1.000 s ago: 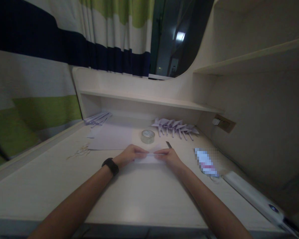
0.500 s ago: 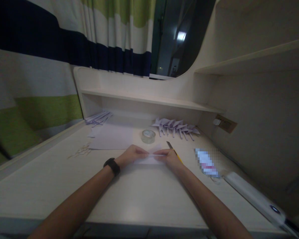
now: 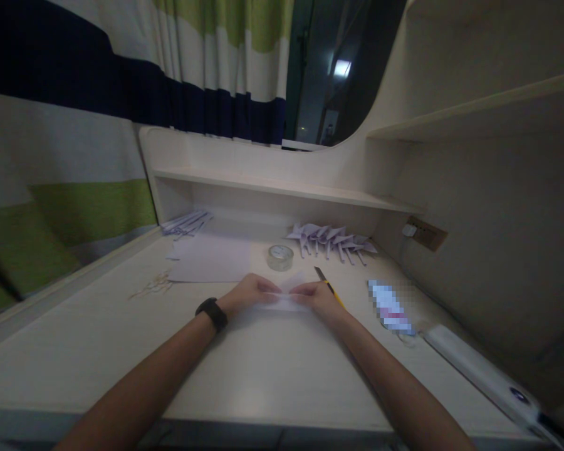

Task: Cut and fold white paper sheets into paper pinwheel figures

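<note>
Hands pinching paper | left hand [image 3: 244, 294] and right hand [image 3: 317, 294] are gripping opposite ends of small paper sheet [image 3: 284, 299] | long axis running left-right on desk [image 3: 263, 376], equally near both, tape roll [image 3: 279, 257] just beyond.

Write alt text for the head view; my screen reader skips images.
Both hands, left and right, pinch a small white paper on a pale desk. Behind sit a tape roll, folded paper shapes and a yellow knife.
</note>
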`<state>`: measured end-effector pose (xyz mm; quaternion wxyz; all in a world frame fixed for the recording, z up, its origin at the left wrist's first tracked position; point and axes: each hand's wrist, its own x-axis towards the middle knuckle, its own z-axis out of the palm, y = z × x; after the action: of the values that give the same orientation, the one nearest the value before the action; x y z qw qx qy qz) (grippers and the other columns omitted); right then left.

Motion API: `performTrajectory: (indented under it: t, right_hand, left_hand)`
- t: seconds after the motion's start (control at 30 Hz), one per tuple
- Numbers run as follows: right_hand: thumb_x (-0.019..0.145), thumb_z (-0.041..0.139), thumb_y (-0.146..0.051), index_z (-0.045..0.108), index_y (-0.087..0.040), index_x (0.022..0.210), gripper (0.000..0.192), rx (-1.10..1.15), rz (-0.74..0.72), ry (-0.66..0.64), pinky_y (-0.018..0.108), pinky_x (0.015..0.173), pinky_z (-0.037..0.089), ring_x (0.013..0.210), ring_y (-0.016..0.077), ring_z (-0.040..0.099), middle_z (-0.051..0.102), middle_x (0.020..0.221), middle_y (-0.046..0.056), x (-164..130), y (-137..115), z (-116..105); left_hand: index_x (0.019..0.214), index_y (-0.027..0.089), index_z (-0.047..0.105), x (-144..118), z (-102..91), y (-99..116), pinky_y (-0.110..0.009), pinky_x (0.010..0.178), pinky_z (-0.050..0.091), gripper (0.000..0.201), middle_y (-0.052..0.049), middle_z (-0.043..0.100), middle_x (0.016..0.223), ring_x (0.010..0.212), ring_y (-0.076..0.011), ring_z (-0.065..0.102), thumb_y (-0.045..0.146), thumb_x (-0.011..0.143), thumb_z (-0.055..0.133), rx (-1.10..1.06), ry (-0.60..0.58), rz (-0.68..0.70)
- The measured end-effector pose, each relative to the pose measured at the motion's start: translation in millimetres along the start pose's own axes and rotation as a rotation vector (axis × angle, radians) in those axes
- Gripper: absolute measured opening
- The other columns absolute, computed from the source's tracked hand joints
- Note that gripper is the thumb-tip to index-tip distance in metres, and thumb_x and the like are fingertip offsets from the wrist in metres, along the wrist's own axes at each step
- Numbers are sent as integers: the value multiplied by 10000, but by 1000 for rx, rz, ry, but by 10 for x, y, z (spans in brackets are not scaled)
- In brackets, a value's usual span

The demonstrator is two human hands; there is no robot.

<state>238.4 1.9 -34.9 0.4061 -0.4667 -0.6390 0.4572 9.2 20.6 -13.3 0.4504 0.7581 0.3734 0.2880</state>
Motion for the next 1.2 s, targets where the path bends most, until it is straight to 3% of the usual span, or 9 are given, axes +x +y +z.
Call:
performTrajectory:
  t: [0.3, 0.57, 0.7, 0.8, 1.0, 1.2]
  right_hand:
    - [563, 767, -420, 739, -115, 708, 339, -57, 28, 45, 266, 520, 401, 539, 150, 541, 689, 636, 61, 18, -29, -28]
    - [602, 743, -382, 731, -131, 716, 276, -153, -2, 67, 244, 467, 383, 483, 128, 529, 653, 574, 32, -27, -156, 4]
    - [601, 741, -394, 727, -121, 725, 300, -112, -9, 119, 242, 444, 389, 467, 122, 521, 648, 581, 34, -27, -187, 27]
    - [578, 758, -410, 728, -106, 741, 347, -76, -28, 156, 255, 479, 421, 510, 138, 551, 673, 628, 52, -16, -176, -1]
    - [692, 694, -414, 740, -156, 885, 326, -242, -172, 37, 287, 673, 469, 740, 192, 627, 723, 848, 69, -51, -153, 6]
    - [731, 656, -415, 752, -170, 851, 289, -309, -183, 80, 287, 645, 459, 692, 188, 615, 725, 792, 57, -42, -111, 56]
  left_hand:
    - [893, 97, 736, 11, 10, 71, -300, 667, 460, 340, -116, 729, 856, 765, -239, 648, 348, 666, 703, 76, 81, -2]
    - [881, 97, 738, 22, 17, 62, -309, 671, 461, 326, -114, 729, 838, 746, -235, 645, 347, 674, 703, 76, 105, 15]
    - [888, 109, 739, 43, 22, 21, -312, 704, 466, 320, -111, 730, 862, 784, -240, 650, 350, 680, 708, 68, 174, 51]
    - [902, 115, 737, 39, 27, 24, -307, 709, 470, 330, -108, 729, 881, 800, -239, 654, 366, 689, 705, 60, 223, 61]
    - [884, 126, 742, 10, 63, 73, -282, 703, 470, 281, -97, 733, 859, 768, -217, 663, 339, 706, 696, 110, 195, 115]
    - [878, 136, 744, 15, 133, 78, -279, 714, 470, 253, -94, 734, 858, 770, -214, 668, 323, 715, 691, 135, 211, 138]
